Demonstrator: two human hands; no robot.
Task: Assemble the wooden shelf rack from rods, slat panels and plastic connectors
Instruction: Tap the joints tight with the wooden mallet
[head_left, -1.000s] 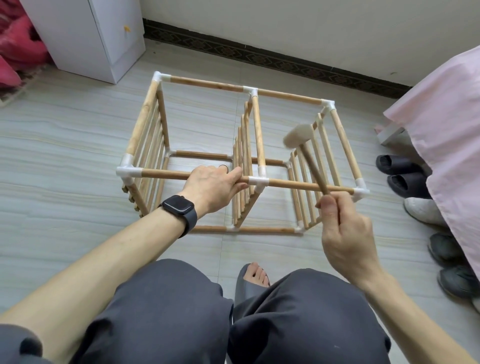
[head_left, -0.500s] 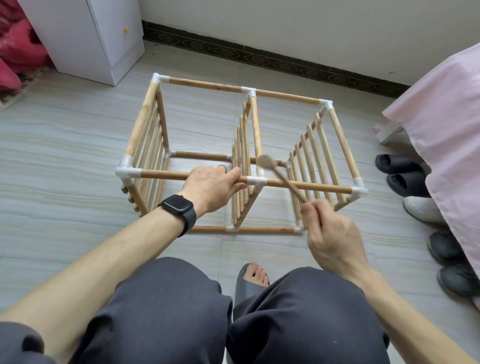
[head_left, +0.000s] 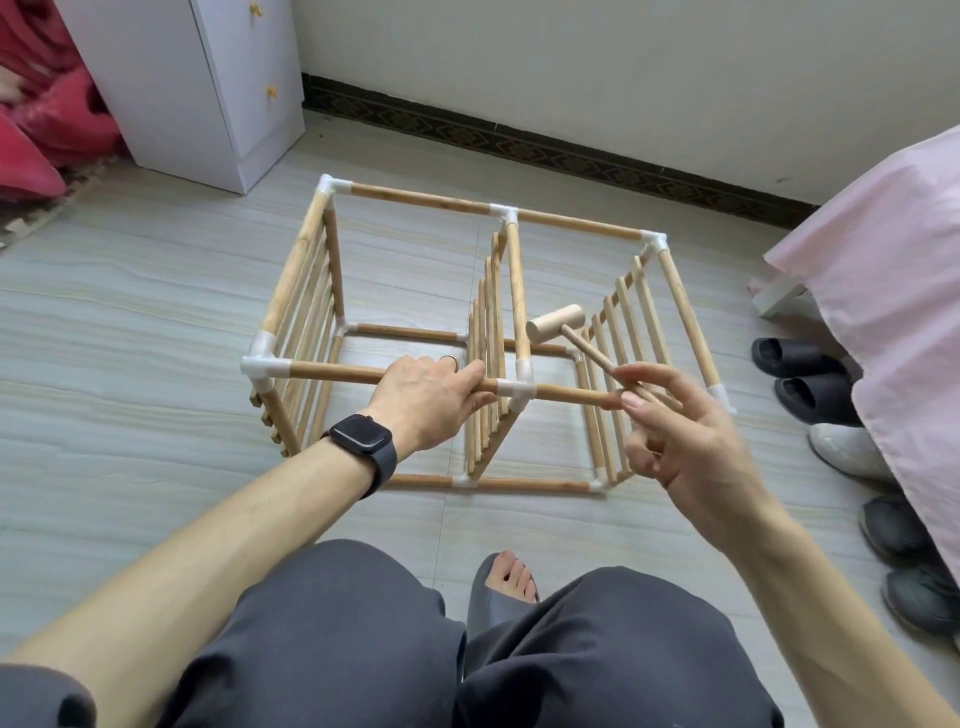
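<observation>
- Shelf rack (head_left: 498, 338) stands on the tiled floor (head_left: 130, 322) in front of the seated person, a two-bay frame of rods, three slat panels and white connectors.
- Left hand (head_left: 428, 397) is clenched around the near top rod (head_left: 337, 371), just left of the middle connector (head_left: 515, 388), steadying the frame.
- Right hand (head_left: 685, 447) pinches the handle of a small wooden mallet (head_left: 555, 323) in its fingers (head_left: 631, 397); half a second ago the head was down at the middle connector, and now it hangs lifted above the right bay.
- That rebound suggests a tap was just landed, so the joint is probably being seated, with more taps possibly due.
- Whether the connector is fully home cannot be told; the handle's end is hidden in the palm, and the near right corner connector sits partly behind the hand.
</observation>
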